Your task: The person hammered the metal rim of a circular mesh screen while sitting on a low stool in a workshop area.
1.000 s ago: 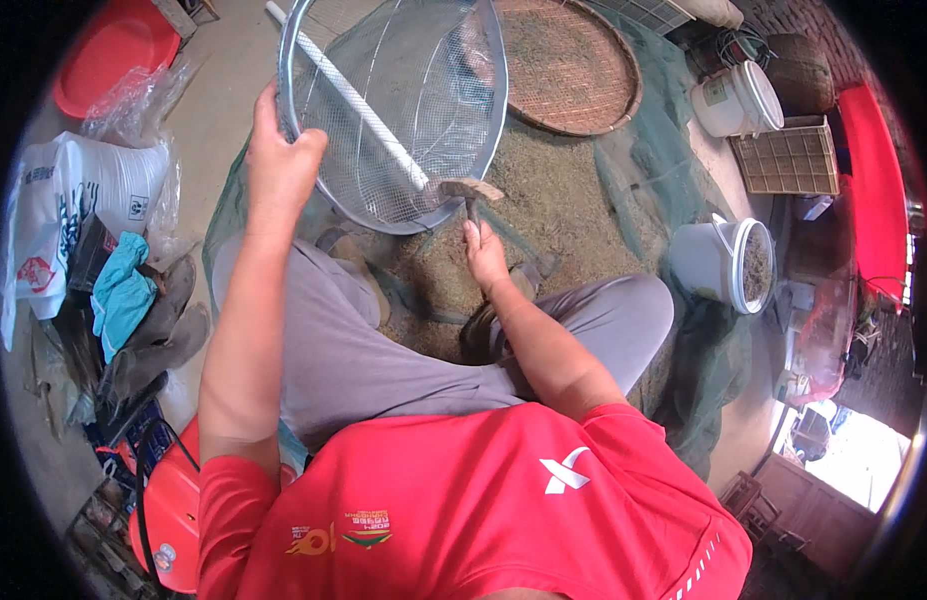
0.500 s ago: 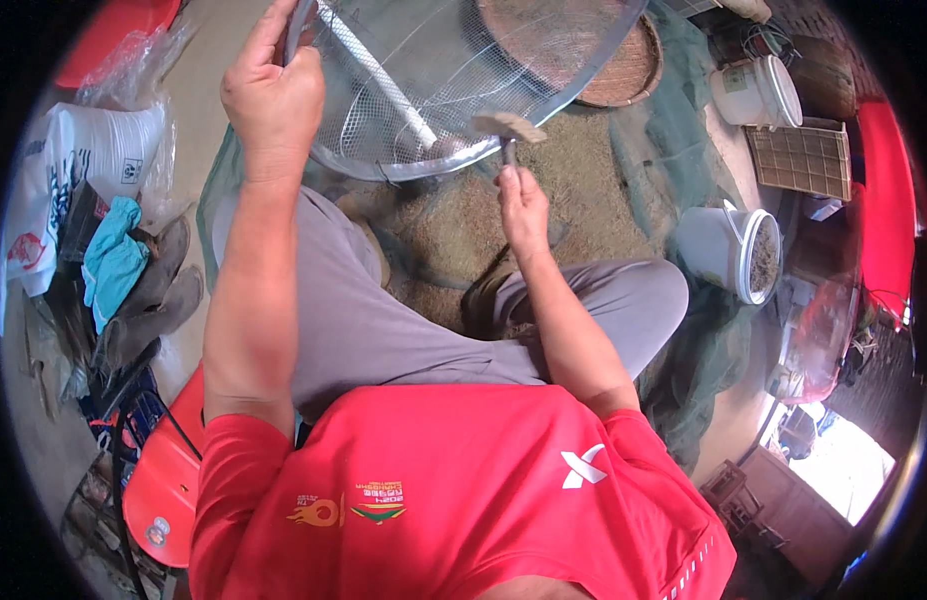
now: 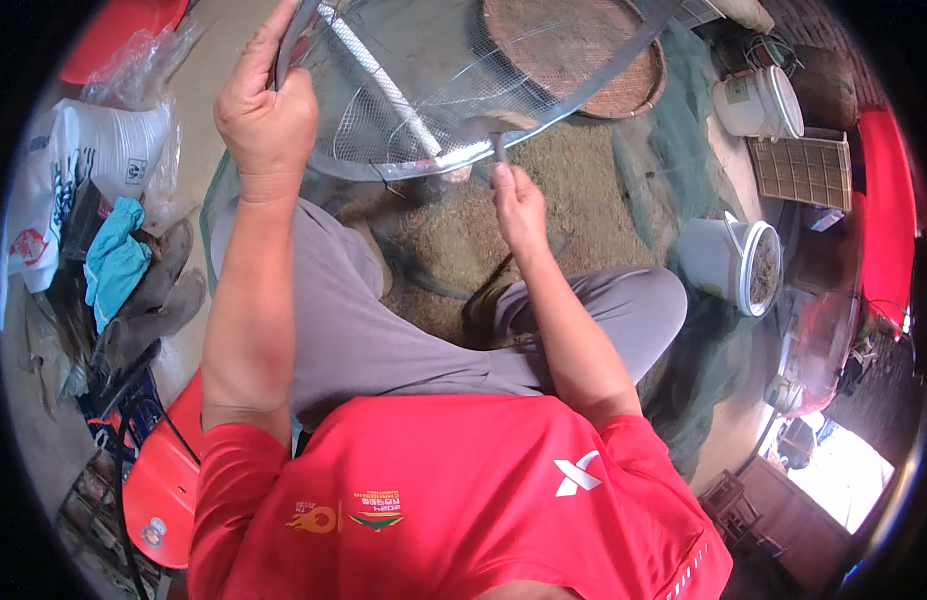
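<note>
A large round mesh sieve (image 3: 383, 120) with a grey rim stands tilted up in front of me, a pale patterned rod (image 3: 381, 78) running across it. My left hand (image 3: 267, 115) is closed around the dark rim on its left side. Close to the sieve's lower edge, my right hand (image 3: 519, 205) grips a short-handled tool (image 3: 499, 148) with a wide tan head. That head is at the rim and blurred, so I cannot tell its exact kind or whether it touches. Beneath lies a spread of brownish grain-like material (image 3: 573, 185) on green netting (image 3: 673, 130).
A woven round tray (image 3: 633, 85) lies beyond the sieve. To the right are a white bucket (image 3: 718, 255) with dark contents, another white bucket (image 3: 748, 105) and a bamboo mat (image 3: 798, 170). At left are a white sack (image 3: 123, 140), a turquoise cloth (image 3: 118, 260) and a red stool (image 3: 163, 490).
The right hand and its tool have shifted slightly left, bringing the tan head against or over the sieve's rim. The left hand stays on the rim, with only a slight shift.
</note>
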`<state>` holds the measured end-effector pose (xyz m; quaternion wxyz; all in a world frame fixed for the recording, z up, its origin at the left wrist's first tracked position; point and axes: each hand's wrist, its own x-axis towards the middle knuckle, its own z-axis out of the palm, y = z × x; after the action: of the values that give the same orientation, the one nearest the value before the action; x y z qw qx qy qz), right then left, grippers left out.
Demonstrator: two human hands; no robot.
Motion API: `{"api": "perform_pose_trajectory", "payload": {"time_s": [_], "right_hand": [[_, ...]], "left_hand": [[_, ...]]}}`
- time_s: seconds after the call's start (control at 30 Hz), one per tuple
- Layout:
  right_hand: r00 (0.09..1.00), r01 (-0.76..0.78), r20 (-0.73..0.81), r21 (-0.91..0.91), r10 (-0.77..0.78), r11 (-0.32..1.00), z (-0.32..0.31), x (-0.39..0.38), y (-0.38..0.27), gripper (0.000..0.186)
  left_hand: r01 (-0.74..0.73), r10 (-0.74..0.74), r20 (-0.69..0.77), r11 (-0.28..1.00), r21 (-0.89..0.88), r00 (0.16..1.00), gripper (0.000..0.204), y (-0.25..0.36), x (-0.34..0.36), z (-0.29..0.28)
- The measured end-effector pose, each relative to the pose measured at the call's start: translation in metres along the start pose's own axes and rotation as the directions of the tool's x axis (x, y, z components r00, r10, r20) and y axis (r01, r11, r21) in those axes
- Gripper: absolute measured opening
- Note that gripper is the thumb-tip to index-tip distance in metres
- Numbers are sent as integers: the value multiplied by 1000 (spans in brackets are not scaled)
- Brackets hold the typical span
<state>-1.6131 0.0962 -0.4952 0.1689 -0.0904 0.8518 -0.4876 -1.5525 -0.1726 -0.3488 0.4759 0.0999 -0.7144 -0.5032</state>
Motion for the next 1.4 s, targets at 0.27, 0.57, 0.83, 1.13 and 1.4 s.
{"api": "perform_pose_trajectory", "payload": {"time_s": [0.27,0.57,0.83,1.13,1.4], "right_hand": [[991,-99,41,-430,129,897,-1,1,18,46],[996,80,-52,124,-74,989,-14,-2,-20,32],[995,-77,32,-288,89,955,1,16,26,42],[943,276,-191,-8,-273,961,-8,-3,-28,27],[993,-41,82,-428,85,903,4,7,12,48]], "left_hand": [[-90,93,32,993,-80,995,64,-2,0,4],[-9,9,-12,1000,4,1000,65,-1,-3,-11],[-49,54,72,997,-65,996,55,7,4,4],[18,-15,33,995,-100,999,60,-4,1,-14],[-91,96,127,995,-47,987,54,6,5,-7]]}}
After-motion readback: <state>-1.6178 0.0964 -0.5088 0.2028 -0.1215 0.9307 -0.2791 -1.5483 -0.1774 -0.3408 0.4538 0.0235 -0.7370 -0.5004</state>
